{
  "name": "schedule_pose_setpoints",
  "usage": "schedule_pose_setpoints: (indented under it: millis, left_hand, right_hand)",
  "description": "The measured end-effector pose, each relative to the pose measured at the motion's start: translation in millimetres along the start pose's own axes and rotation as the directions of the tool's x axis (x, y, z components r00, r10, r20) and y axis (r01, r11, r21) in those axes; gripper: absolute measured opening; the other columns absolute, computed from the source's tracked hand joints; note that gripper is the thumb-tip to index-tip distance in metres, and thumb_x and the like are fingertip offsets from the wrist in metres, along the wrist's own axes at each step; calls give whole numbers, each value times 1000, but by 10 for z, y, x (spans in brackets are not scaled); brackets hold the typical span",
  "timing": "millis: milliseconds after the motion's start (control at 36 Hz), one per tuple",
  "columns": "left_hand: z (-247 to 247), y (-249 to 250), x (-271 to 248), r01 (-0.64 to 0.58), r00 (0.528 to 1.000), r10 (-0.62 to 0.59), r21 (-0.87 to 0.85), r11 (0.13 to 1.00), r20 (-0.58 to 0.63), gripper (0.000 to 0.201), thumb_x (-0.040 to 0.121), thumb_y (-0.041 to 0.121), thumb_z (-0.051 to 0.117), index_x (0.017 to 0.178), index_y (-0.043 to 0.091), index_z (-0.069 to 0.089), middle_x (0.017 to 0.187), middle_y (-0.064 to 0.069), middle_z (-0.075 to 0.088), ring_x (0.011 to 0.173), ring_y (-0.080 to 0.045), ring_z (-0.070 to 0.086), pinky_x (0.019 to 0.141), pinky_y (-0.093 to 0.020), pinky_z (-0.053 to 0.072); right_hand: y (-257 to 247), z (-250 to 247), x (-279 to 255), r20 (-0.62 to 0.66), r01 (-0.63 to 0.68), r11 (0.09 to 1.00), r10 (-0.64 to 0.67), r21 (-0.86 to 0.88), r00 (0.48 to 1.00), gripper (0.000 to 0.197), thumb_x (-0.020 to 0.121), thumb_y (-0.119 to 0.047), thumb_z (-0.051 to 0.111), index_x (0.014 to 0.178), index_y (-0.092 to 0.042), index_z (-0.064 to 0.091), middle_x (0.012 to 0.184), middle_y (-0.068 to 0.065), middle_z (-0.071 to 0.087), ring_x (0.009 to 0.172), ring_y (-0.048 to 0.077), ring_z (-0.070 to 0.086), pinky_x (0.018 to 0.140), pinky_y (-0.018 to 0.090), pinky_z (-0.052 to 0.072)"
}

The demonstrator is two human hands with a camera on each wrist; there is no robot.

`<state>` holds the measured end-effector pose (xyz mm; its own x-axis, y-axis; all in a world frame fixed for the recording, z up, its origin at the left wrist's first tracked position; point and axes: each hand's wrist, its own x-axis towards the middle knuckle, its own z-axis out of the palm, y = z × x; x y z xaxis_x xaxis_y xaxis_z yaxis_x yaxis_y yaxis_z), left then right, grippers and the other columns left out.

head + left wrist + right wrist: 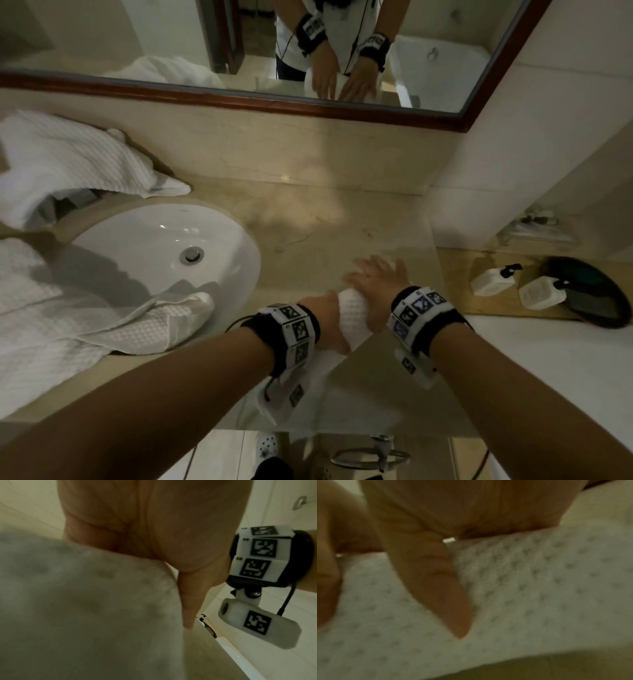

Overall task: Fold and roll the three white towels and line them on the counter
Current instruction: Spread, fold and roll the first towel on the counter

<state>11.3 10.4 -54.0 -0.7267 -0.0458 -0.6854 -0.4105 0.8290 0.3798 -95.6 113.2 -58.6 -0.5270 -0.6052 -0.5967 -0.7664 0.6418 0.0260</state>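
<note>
A white waffle towel (352, 311) lies partly rolled near the front edge of the beige counter (308, 212), its flat tail running back under my wrists. My left hand (325, 318) presses its palm on the roll's left end. My right hand (373, 277) lies on the right end with fingers straight and spread. In the left wrist view the left hand (137, 527) rests on the towel (85, 601). The right wrist view shows the right hand (433, 581) flat on the waffle towel (539, 588). A second loose towel (68, 161) is heaped at the back left. A third towel (68, 308) drapes over the sink's front left rim.
The white oval sink (137, 246) fills the counter's left half. A framed mirror (137, 34) runs along the back wall. To the right, on a lower ledge, two white pump bottles (493, 281) (541, 293) lie by a dark round tray (596, 291).
</note>
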Motion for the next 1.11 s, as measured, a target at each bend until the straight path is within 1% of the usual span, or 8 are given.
schedule_pose_setpoints:
  millis: [83,222,361,417,611,833,972,1111]
  left_hand:
    - [67,-30,-6,80,995,-90,-221,972,-32,91,79,51,70,147,14,22,142,-8,43,124,-27,49,86,-30,43]
    - [203,-106,61,106,991,-130,-541,835,-7,114,64,62,76,149,15,16,146,-5,36,127,-27,45,99,-37,44]
    - [309,-130,125,91,990,-137,-781,618,7,128,43,65,85,148,27,21,146,-2,39,126,-29,46,96,-47,49]
    - [385,-199,184,72,992,-130,-860,505,6,127,38,59,88,144,26,27,140,-3,46,122,-28,51,94,-52,50]
    - [460,-192,-18,-44,999,39,-965,258,-35,98,57,23,88,140,21,36,130,-8,57,117,-29,57,91,-53,52]
    - [192,-244,-352,-106,994,72,-918,381,-85,63,81,2,72,124,33,37,115,3,60,110,-20,59,85,-39,56]
    - [30,-554,-649,-163,986,101,-915,369,-135,50,86,-5,61,119,28,41,105,8,60,89,-2,59,63,-16,55]
    - [-3,-1009,-943,-320,939,-24,-894,313,-344,89,69,13,84,140,20,30,129,-1,57,115,-17,58,88,-34,56]
  right_hand:
    - [97,170,-24,-190,-158,943,220,293,957,98,74,-35,68,147,-36,4,157,-4,-12,146,26,-6,118,53,6]
    - [173,499,-41,-216,-133,731,362,669,907,65,74,-55,53,126,-17,44,125,7,51,116,30,52,93,37,46]
    - [4,655,-264,189,-228,116,276,967,942,53,92,-41,50,136,-14,42,129,11,55,106,28,58,94,45,50]
    - [-53,738,-272,217,-223,-4,251,975,943,67,84,-53,58,136,-13,42,126,13,57,106,31,61,91,49,52]
    - [-147,856,-324,92,-78,-127,110,989,990,89,69,-35,78,142,-19,31,116,1,55,99,23,57,68,34,52]
    - [-200,565,-352,1,-1,-120,1,993,1000,84,71,-32,71,143,-22,30,125,5,56,94,15,60,57,24,54]
    - [-458,294,-297,20,-22,-74,-34,997,999,69,82,-35,70,141,-30,35,124,0,57,104,23,58,86,45,52]
    - [-1011,26,-217,-46,37,-126,-77,991,996,75,69,-34,73,138,-33,42,128,3,59,114,31,57,100,55,44]
